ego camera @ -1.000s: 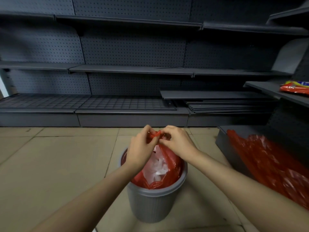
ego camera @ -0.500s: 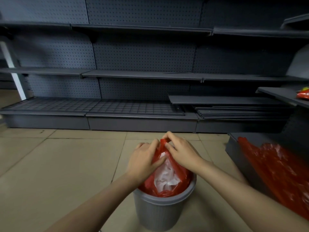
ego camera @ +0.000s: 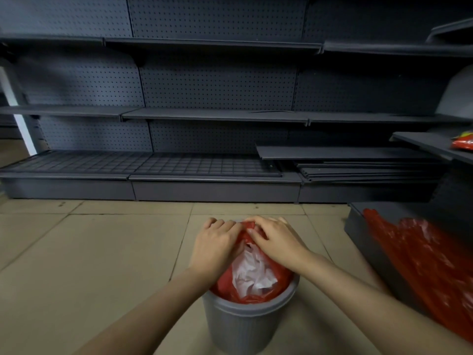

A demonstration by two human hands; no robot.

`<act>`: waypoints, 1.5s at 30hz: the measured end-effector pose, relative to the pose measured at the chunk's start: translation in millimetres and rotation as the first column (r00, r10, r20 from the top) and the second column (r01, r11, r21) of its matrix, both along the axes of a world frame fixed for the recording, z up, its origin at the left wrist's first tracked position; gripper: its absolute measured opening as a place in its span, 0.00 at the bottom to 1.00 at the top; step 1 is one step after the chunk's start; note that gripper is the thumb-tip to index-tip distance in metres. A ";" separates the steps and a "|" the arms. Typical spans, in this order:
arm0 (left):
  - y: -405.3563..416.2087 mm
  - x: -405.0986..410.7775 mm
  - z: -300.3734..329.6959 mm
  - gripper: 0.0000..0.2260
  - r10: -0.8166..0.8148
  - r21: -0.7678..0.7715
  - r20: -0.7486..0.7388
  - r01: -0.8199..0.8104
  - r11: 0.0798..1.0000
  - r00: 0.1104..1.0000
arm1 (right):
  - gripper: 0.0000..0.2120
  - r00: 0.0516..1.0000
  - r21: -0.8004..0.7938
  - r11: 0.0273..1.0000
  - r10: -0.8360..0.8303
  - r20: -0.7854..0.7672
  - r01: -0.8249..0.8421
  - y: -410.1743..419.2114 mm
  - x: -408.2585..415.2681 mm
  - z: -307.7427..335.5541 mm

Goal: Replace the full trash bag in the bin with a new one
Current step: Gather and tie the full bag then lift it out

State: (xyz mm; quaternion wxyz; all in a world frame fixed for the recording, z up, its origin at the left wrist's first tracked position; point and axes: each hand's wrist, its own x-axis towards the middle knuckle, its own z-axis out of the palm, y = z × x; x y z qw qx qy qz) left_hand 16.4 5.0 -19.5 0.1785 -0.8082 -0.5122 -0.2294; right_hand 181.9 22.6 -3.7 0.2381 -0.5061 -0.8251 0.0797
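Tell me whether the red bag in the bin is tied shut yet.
Not yet shut: the red bag gapes below both hands, showing white paper. The left hand and right hand pinch its top together.

Shop aisle, dark pegboard gondola shelving (ego camera: pixel 217 115), tiled floor (ego camera: pixel 89 252)

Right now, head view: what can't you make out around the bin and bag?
- Knot state of the red bag in the bin: left hand and right hand cover the gathered top.
- Bag's depth and fill: hidden by the bin wall.
- Red plastic at right: blurred, cut by the frame edge.
- Red packet on the shelf: cropped, label unreadable.
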 end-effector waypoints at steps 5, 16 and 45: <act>-1.3 0.5 -1.2 0.11 -0.058 -0.139 0.089 0.070 0.988 0.994 | 0.11 0.982 -0.001 0.997 0.079 0.173 -0.080 -12.6 7.9 6.2; -2.2 1.4 -3.1 0.07 -0.089 -0.272 0.340 0.188 0.944 0.936 | 0.08 0.954 0.203 0.975 0.031 0.298 -0.095 -13.7 6.7 15.2; -4.3 -2.8 17.0 0.07 -0.071 -0.363 0.409 0.234 0.902 0.910 | 0.09 0.968 0.146 0.989 -0.044 0.246 0.008 -18.4 7.7 10.3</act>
